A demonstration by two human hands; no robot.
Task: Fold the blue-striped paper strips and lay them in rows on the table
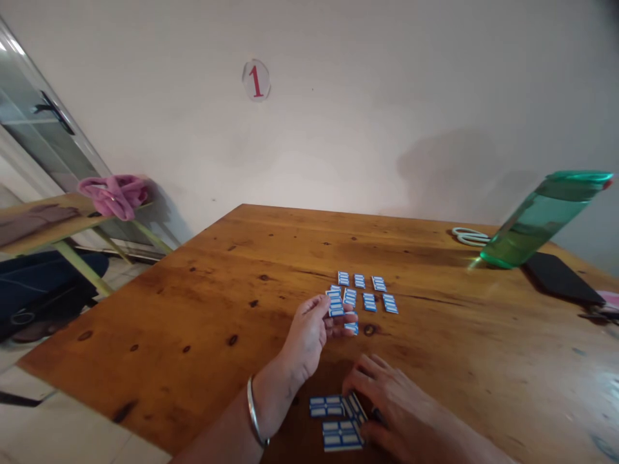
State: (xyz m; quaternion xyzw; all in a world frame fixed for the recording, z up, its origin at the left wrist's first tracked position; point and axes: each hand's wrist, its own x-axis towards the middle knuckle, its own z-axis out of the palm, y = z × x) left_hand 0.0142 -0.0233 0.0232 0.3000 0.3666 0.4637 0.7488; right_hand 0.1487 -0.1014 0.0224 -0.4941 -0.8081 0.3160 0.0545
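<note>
My left hand [309, 332], with a silver bangle at the wrist, pinches a small white card printed with blue-edged boxes, like a label sheet [336, 304], between thumb and fingers above the table. Low in the view, my right hand [382, 399] is curled with thumb and fingers about a tilted label sheet [355, 407]. Two larger label sheets lie beside it, an upper sheet [325, 406] and a lower sheet [341, 437]. Beyond my left hand several small label pieces [369, 302] are laid out in rows, some partly hidden by its fingers.
The wooden table [193, 303] meets the wall. At the right stand a green bottle [541, 222], a white coiled cable [469, 236] and a dark flat case [561, 278]. A pink cloth [116, 195] and another person's arm [39, 219] rest on a side table at left.
</note>
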